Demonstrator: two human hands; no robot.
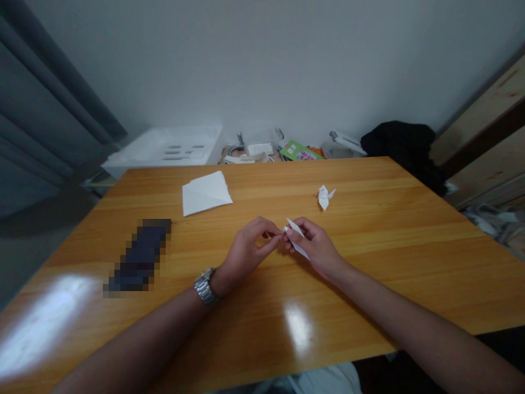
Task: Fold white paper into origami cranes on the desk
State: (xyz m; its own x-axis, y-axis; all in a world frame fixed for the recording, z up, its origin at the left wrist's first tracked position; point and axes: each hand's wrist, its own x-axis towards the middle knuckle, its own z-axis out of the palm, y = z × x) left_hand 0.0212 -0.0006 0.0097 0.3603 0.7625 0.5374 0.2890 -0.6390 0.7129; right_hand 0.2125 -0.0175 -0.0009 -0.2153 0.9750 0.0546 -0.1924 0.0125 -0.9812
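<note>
Both hands meet over the middle of the glossy wooden table (pixel 369 284). Right hand (pixel 315 246) grips a small, narrow folded white paper piece (pixel 296 230); left hand (pixel 246 249) pinches its near tip between thumb and forefinger. Finished white paper crane (pixel 325 196) sits beyond, apart. Stack of white paper sheets (pixel 205 192) lies far left.

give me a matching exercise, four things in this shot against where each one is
Things:
1 paper crane
2 wristwatch
3 small folded paper
4 flat white sheet

Places:
a pinched between left hand and right hand
b on the left wrist
c on the table, beyond the right hand
d on the table, beyond the left hand, further left

Pairs: 1-c; 2-b; 3-a; 4-d
</note>
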